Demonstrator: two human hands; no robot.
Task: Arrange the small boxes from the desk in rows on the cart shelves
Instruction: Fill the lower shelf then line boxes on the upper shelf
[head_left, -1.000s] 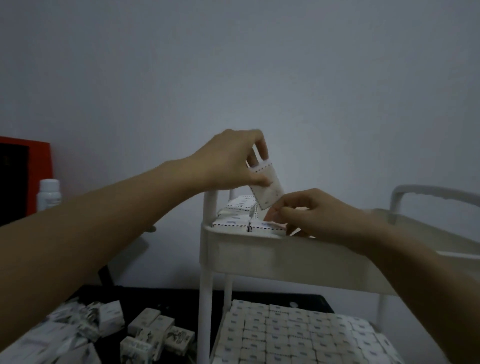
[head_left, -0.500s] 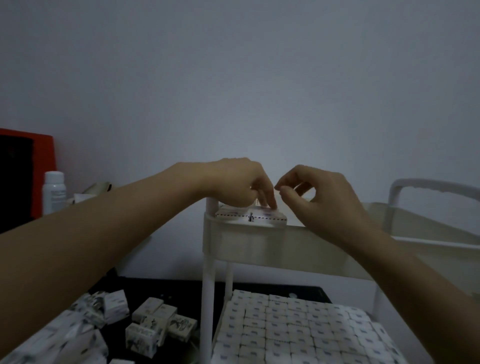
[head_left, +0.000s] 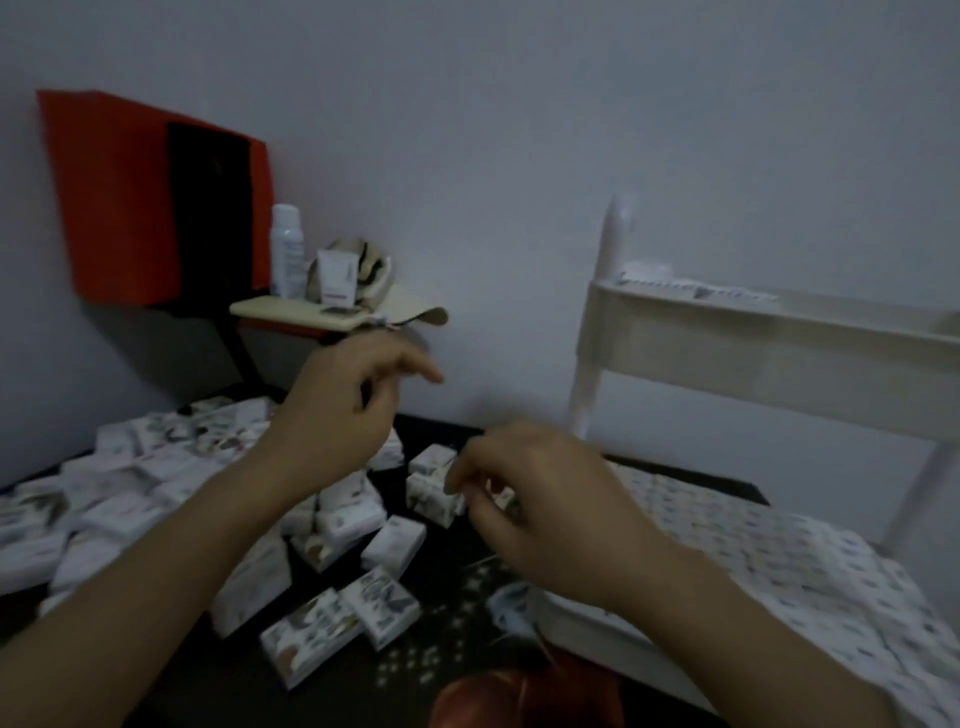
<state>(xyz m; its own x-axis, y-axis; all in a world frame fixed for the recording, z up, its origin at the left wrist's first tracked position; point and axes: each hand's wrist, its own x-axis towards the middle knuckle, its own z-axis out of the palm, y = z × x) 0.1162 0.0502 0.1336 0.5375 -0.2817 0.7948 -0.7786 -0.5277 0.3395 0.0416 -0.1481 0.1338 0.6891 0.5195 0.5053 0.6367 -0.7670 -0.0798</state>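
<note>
Several small white printed boxes (head_left: 311, 626) lie scattered over the dark desk (head_left: 457, 660) at lower left and centre. My left hand (head_left: 343, 410) hovers above the pile, fingers loosely curled, holding nothing. My right hand (head_left: 540, 488) hangs over the boxes near the desk's right edge, fingers bent downward and empty; one box (head_left: 434, 499) sits just left of its fingertips. The white cart stands at right: its top shelf (head_left: 753, 332) holds a few boxes (head_left: 696, 288) at the far left corner, and its lower shelf (head_left: 810, 566) is covered with rows of boxes.
A red and black box (head_left: 156, 202) stands at the back left against the wall. A white bottle (head_left: 287, 249), a small tube (head_left: 337, 275) and a cap (head_left: 395, 296) sit on a small raised stand behind the pile. The cart's white post (head_left: 597, 322) rises beside the desk.
Both hands have left the cart's top shelf, where the box was set down, and dropped to the desk. The view has swung down and left onto the box pile.
</note>
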